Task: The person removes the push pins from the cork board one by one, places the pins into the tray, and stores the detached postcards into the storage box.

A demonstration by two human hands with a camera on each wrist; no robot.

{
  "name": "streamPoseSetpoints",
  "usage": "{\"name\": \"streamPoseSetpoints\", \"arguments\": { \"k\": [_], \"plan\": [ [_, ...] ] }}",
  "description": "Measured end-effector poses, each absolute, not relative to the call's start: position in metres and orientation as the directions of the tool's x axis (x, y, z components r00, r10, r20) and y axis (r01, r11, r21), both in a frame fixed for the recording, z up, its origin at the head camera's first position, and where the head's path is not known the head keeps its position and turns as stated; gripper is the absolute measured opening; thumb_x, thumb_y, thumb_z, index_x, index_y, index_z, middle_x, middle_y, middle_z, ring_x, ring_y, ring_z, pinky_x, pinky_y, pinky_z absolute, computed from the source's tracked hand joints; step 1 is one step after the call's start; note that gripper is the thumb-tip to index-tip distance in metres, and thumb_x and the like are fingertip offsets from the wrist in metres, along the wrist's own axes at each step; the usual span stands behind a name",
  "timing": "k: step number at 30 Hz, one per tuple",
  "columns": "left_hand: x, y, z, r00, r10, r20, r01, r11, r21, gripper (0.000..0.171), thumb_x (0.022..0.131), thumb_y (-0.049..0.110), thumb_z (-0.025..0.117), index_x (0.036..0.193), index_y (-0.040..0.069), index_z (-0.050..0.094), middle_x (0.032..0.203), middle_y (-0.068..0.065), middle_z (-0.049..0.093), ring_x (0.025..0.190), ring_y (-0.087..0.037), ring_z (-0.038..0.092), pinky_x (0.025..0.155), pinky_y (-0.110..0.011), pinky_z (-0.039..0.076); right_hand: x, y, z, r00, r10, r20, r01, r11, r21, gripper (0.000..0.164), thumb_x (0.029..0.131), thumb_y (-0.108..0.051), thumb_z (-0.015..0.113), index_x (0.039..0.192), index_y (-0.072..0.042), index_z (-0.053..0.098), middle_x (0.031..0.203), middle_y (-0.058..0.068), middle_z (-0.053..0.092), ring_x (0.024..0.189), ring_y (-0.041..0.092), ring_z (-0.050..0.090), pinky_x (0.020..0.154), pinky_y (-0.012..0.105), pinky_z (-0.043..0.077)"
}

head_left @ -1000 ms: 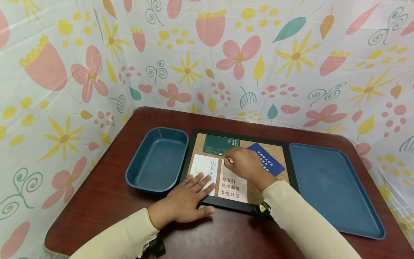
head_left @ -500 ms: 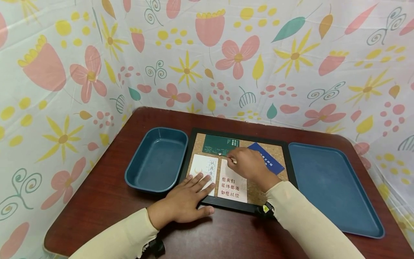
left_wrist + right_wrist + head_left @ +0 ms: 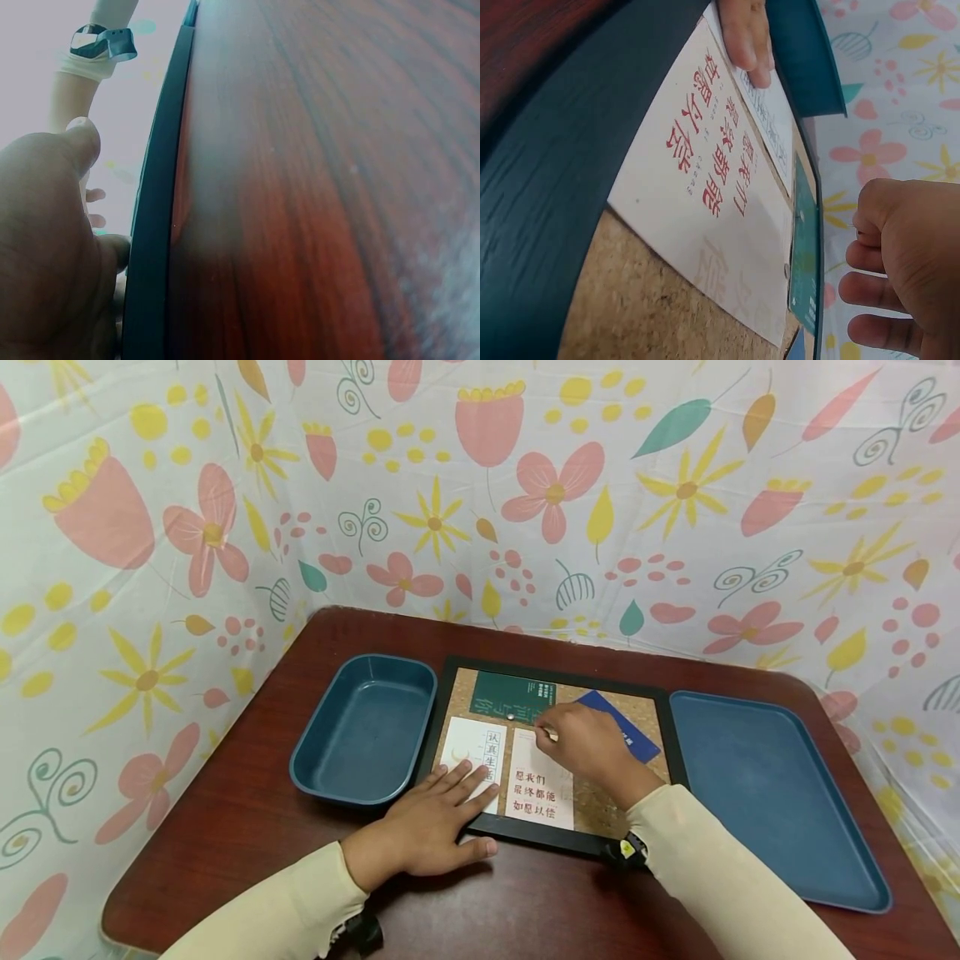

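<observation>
My left hand (image 3: 438,818) lies flat with fingers spread over the lower left edge of a black-framed corkboard (image 3: 517,833), its fingertips on a white card (image 3: 461,742). Above the pale pink card (image 3: 534,802) with red characters is my right hand (image 3: 588,739), fingers curled. Between its thumb and forefinger it pinches a small thumbtack, mostly hidden; a thin point (image 3: 853,225) sticks out in the right wrist view. A silver thumbtack (image 3: 511,717) sits at the lower edge of the green card (image 3: 498,689). The tilted blue card (image 3: 628,727) is partly behind the right hand.
A deep blue bin (image 3: 363,727) stands to the board's left. On the right lies a flat blue tray (image 3: 772,793). All rest on a dark red wooden table (image 3: 217,827), with a flower-printed curtain (image 3: 480,510) behind and at the left.
My right hand has moved a little to the right, away from the silver thumbtack, and covers more of the blue card. The left hand has stayed in place.
</observation>
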State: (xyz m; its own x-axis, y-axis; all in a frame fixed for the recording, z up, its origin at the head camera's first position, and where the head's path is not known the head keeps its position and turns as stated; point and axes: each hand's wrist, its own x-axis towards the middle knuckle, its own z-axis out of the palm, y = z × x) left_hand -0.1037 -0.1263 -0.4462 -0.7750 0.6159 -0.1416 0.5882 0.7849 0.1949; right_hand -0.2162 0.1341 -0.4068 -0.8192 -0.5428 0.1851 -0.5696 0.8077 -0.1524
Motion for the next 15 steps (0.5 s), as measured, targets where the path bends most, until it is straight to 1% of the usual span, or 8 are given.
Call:
{"name": "streamPoseSetpoints", "arguments": {
  "k": [2,4,7,11,15],
  "plan": [
    [-0.104,-0.126,-0.446,-0.774,0.618,-0.14,0.588,0.783,0.205,0.083,0.099,0.077,0.022,0.165,0.026,0.023,0.171,-0.002,0.012,0.157,-0.024,0.005,0.125,-0.047,0.008,-0.215,0.136,-0.407,-0.823,-0.537,0.183,-0.564,0.812,-0.153,0.011,0.096,-0.024,0.067,0.094,-0.021,0.078,0.087,-0.007,0.07,0.064,0.009,0.05,0.045,0.029,0.035],
    [-0.104,-0.127,-0.447,-0.773,0.618,-0.142,0.588,0.782,0.208,0.082,0.1,0.076,0.023,0.165,0.026,0.023,0.171,-0.001,0.012,0.157,-0.024,0.004,0.125,-0.047,0.007,-0.215,0.138,-0.407,-0.83,-0.529,0.176,-0.554,0.818,-0.155,0.013,0.096,-0.024,0.068,0.098,-0.02,0.08,0.092,-0.006,0.073,0.066,0.009,0.052,0.045,0.028,0.035],
    [-0.104,-0.127,-0.448,-0.773,0.617,-0.144,0.587,0.783,0.206,0.083,0.099,0.077,0.021,0.165,0.027,0.023,0.171,-0.001,0.011,0.157,-0.023,0.004,0.125,-0.047,0.007,-0.214,0.14,-0.406,-0.841,-0.515,0.167,-0.538,0.829,-0.151,0.013,0.096,-0.025,0.069,0.1,-0.02,0.081,0.097,-0.005,0.074,0.069,0.008,0.055,0.045,0.028,0.038],
    [-0.104,-0.127,-0.448,-0.776,0.614,-0.145,0.585,0.786,0.198,0.084,0.098,0.078,0.018,0.165,0.027,0.023,0.171,-0.001,0.012,0.157,-0.023,0.005,0.125,-0.047,0.008,-0.214,0.142,-0.405,-0.844,-0.51,0.167,-0.533,0.833,-0.147,0.014,0.096,-0.025,0.07,0.102,-0.021,0.081,0.098,-0.006,0.075,0.07,0.009,0.057,0.047,0.03,0.041],
    [-0.104,-0.126,-0.447,-0.776,0.613,-0.15,0.584,0.787,0.199,0.084,0.099,0.078,0.018,0.165,0.027,0.022,0.171,0.0,0.011,0.157,-0.023,0.004,0.125,-0.046,0.008,-0.214,0.145,-0.404,-0.848,-0.503,0.168,-0.527,0.837,-0.151,0.017,0.096,-0.026,0.07,0.106,-0.02,0.082,0.104,-0.003,0.076,0.073,0.01,0.06,0.045,0.029,0.04]
  ]
}}
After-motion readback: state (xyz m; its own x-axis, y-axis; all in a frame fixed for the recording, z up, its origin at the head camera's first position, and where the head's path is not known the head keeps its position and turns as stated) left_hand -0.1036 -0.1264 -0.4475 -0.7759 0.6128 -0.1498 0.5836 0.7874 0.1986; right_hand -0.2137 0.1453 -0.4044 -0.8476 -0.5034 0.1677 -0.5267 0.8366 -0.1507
